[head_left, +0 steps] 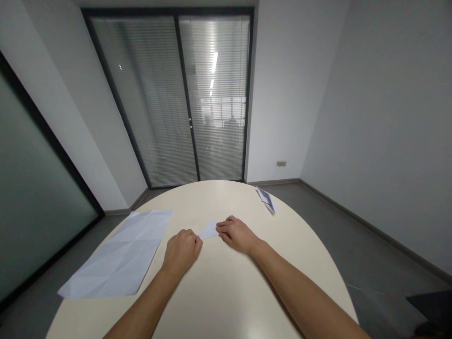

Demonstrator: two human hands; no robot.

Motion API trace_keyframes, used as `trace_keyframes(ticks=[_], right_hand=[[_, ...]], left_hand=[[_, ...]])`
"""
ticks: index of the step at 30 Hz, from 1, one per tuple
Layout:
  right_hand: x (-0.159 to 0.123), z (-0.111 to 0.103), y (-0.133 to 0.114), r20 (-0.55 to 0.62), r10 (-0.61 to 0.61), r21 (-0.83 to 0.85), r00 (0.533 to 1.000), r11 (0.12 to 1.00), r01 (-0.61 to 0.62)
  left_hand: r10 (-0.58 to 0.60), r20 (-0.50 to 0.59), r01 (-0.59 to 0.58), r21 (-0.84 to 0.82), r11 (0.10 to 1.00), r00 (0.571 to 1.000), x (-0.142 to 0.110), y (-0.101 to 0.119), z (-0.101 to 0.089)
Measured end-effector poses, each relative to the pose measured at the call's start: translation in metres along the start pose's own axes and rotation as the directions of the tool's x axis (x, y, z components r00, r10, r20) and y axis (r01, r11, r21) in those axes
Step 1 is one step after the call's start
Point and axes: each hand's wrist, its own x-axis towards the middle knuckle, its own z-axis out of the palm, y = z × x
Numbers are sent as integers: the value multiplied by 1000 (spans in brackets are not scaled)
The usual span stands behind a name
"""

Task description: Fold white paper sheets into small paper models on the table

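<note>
A small folded piece of white paper lies low over the tabletop between my two hands. My left hand is closed like a fist, its thumb side at the paper's left corner; the grip itself is mostly hidden. At the opposite edge, the fingers of my right hand are pressed together on the paper. Left of my left arm lies a large creased sheet of white paper, opened out and reaching past the table's edge.
The round cream table curves away in front of me. Near its far right edge sits a folded paper piece with darker faces. Glass doors with blinds stand beyond, and a dark object shows at lower right.
</note>
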Motion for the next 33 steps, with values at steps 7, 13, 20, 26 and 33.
trace_keyframes(ticks=[7, 13, 20, 26, 33], right_hand=[[-1, 11, 7, -64, 22, 90, 998, 996, -16], [0, 9, 7, -54, -5, 124, 999, 992, 11], [-1, 3, 1, -35, -10, 66, 999, 998, 12], [-1, -1, -1, -18, -12, 17, 1000, 1000, 12], [-2, -5, -6, -4, 12, 18, 1000, 1000, -12]], left_hand=[[21, -23, -22, -57, 998, 1000, 0, -2, 7], [82, -60, -92, -189, 978, 995, -1, -9, 17], [65, -73, -81, -247, 966, 995, 0, -9, 21], [61, -95, -86, -287, 954, 994, -1, -6, 19], [36, -194, -103, -349, 931, 980, -1, -6, 17]])
